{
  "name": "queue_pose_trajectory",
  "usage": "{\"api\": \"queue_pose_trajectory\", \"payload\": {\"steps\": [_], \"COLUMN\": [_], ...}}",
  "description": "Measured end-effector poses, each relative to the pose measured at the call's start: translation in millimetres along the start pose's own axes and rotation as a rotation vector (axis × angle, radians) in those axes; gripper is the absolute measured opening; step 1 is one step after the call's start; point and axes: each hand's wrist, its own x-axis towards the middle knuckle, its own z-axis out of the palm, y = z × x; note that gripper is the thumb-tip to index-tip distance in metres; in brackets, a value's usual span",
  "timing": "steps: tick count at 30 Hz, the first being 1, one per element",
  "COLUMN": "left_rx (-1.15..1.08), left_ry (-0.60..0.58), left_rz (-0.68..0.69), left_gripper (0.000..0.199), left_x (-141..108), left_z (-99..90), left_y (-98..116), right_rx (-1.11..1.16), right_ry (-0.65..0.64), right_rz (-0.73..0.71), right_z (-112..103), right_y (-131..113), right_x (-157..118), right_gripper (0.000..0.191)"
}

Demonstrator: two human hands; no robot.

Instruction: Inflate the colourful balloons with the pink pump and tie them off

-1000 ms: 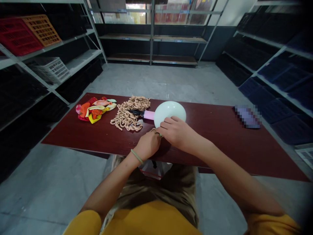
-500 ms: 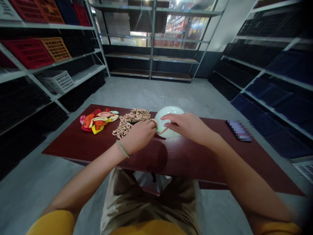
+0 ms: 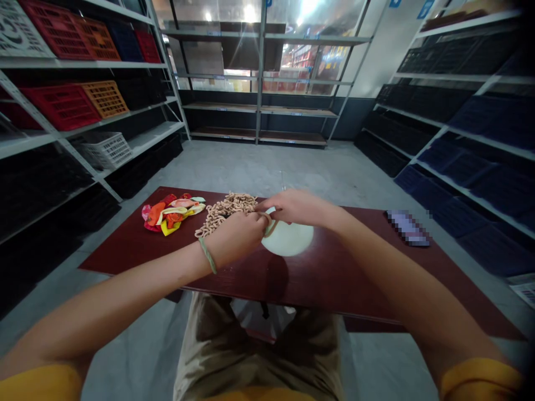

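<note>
"Where is the balloon point(image 3: 288, 238)?"
"It's the big pale one, under the hands, over the bench point(image 3: 346, 284). I can't tell if it touches."
"And the left hand point(image 3: 236, 236)?"
"Its grip is clenched on the thin neck point(image 3: 267, 224) of the balloon."
"The right hand point(image 3: 296, 207)?"
"Released. Its fingers reach out straight over the neck."
"What's near?"
"A heap of tan loops point(image 3: 225, 209), then flat colored balloons point(image 3: 171, 213)."

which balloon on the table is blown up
The pale green balloon at the left hand and right hand, round and full; the red, orange and yellow balloons lie flat in a heap.
</note>
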Motion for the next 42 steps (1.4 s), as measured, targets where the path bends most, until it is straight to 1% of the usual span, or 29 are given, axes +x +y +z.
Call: {"api": "queue_pose_trajectory", "payload": {"steps": [2,3,5,7,10,12,15,17,19,21,23,26,29,32,34,35,37,40,42], "left_rx": [-0.013,-0.018,-0.019,-0.013,-0.004,-0.010,-0.036,-0.040,-0.044,-0.066,-0.086,-0.088,-0.082,-0.112,-0.171,-0.204,-0.270,-0.379,-0.500], "left_ry": [-0.006,-0.007,-0.009,-0.013,-0.023,-0.034,-0.043,-0.034,-0.025,-0.021,-0.022,-0.018,-0.030,-0.061,-0.070,-0.069,-0.063,-0.034,-0.012], "left_rz": [-0.009,-0.012,-0.018,-0.024,-0.018,-0.015,-0.029,-0.033,-0.029,-0.023,-0.020,-0.034,-0.042,-0.013,-0.013,-0.031,-0.096,-0.219,-0.288], "left_gripper": [0.028,0.028,0.028,0.028,0.029,0.028,0.026,0.027,0.027,0.025,0.024,0.024,0.026,0.023,0.021,0.021,0.022,0.026,0.026], "left_x": [-4.9,-7.5,-12.0,-15.2,-17.8,-18.6,-18.4,-17.4,-16.4,-16.0,-16.5,-18.4,-21.4,-24.8,-25.9,-25.7,-22.9,-13.6,-6.6], "left_z": [0.2,0.9,2.9,4.6,4.9,4.4,5.9,8.8,11.6,13.0,12.4,10.3,10.2,14.4,19.9,23.2,30.0,37.3,38.4], "left_y": [-0.7,-1.2,-2.0,-2.2,-2.1,-2.5,-4.2,-5.1,-5.3,-4.6,-3.7,-3.3,-6.0,-12.3,-16.7,-18.3,-19.4,-16.2,-12.8], "right_rx": [0.094,0.163,0.246,0.276,0.230,0.169,0.070,0.026,-0.001,-0.010,-0.001,-0.002,0.013,0.099,0.123,0.105,-0.009,-0.258,-0.337], "right_ry": [-0.043,-0.040,0.034,0.088,0.122,0.157,0.193,0.186,0.178,0.159,0.125,0.107,0.156,0.234,0.284,0.296,0.296,0.276,0.305], "right_rz": [-0.048,-0.068,-0.088,-0.103,-0.078,-0.016,0.075,0.046,-0.022,-0.062,-0.063,-0.004,0.066,0.050,0.036,0.037,0.063,0.113,0.135], "right_z": [4.0,7.0,14.8,23.1,31.3,32.5,31.5,31.5,32.6,34.2,36.1,39.9,45.2,50.0,50.7,50.0,46.8,42.8,46.2], "right_y": [-1.1,-1.2,-0.6,0.0,-1.4,-3.8,-6.5,-6.5,-5.6,-4.8,-4.6,-4.1,-1.0,3.7,3.2,0.5,-11.5,-40.3,-56.8], "right_x": [3.6,4.8,6.1,6.4,3.9,0.0,-6.3,-8.4,-7.6,-4.7,-1.2,1.7,-1.0,-8.8,-15.5,-19.0,-25.9,-34.2,-37.3], "right_gripper": [0.031,0.032,0.034,0.035,0.028,0.025,0.026,0.030,0.035,0.033,0.029,0.024,0.018,0.016,0.016,0.016,0.016,0.019,0.020]}}
